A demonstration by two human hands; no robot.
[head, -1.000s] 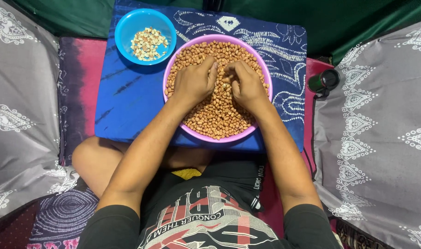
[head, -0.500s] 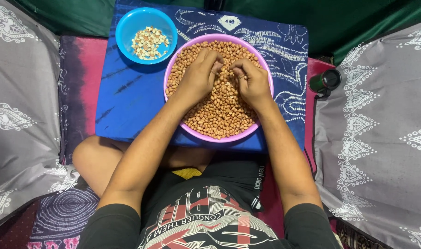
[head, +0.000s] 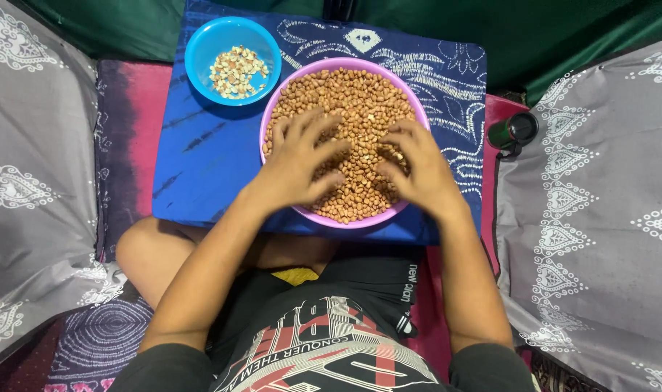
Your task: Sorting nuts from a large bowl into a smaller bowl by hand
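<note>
Resting under spread fingers: peanuts, pink bowl.

My left hand and right hand cover the peanuts beneath them; I cannot tell whether either grips any.

I see reddish-brown peanuts filling a pink-purple bowl. Far left of it, a bright blue bowl holds pale cream-and-tan peanut pieces. Both sit on a deep blue board with white swirling batik motifs. On either side I make out grey cloth printed with white ornaments; a dark green bottle lies at right.
</note>
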